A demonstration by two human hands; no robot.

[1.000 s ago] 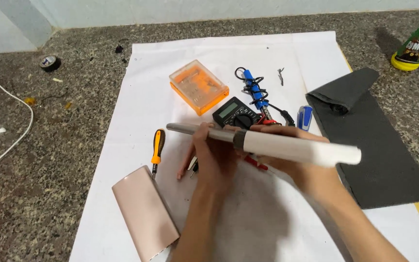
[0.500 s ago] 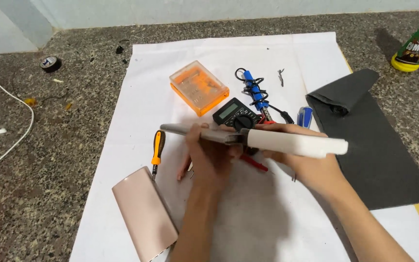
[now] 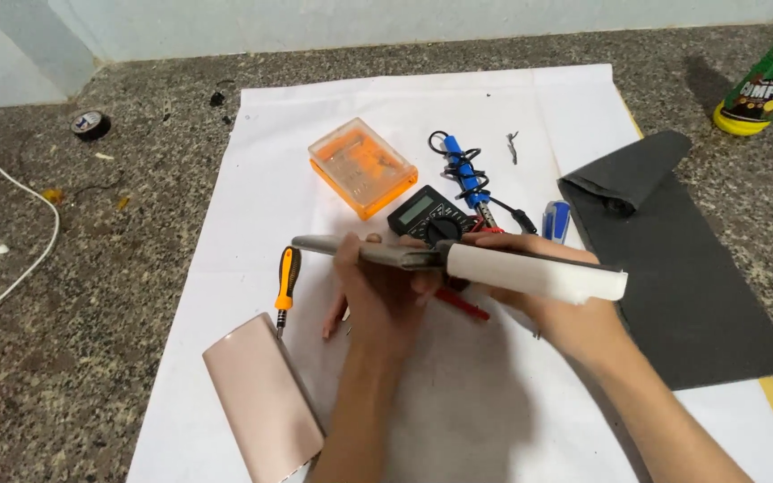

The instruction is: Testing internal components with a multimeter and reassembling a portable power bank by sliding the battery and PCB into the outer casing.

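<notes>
White casing (image 3: 537,271) and a grey flat board (image 3: 364,253) make one long thing that both hands hold above the white paper sheet (image 3: 422,107), lying almost level from left to right. The grey part comes out of the white part on its left end. The left hand (image 3: 378,291) is closed around the grey board from below, with the thumb on top near the joint. The right hand (image 3: 558,313) grips the white casing from behind and below; its fingers are curled over the top edge.

Under the hands, on the paper, lies a red thin tool (image 3: 462,304), partly hidden. Just behind the hands is a black multimeter (image 3: 429,213) with a grey screen and a round dial. Beside it lies a blue soldering iron (image 3: 465,168) with a black cord wound around it. An orange clear plastic box (image 3: 362,167), rectangular, sits further left on the paper. An orange and black screwdriver (image 3: 286,279) lies left of the left hand, tip pointing to a pink rounded case (image 3: 261,402) at the near left corner of the paper.

A dark grey mat (image 3: 682,268) covers the right side, one end folded over. A small blue and white object (image 3: 555,220) lies at its edge. On the stone surface (image 3: 91,295) at far right stands a green bottle (image 3: 767,85) with a yellow base and a label in white and red. A black tape roll (image 3: 90,123) and a white cable (image 3: 11,183) lie far left.
</notes>
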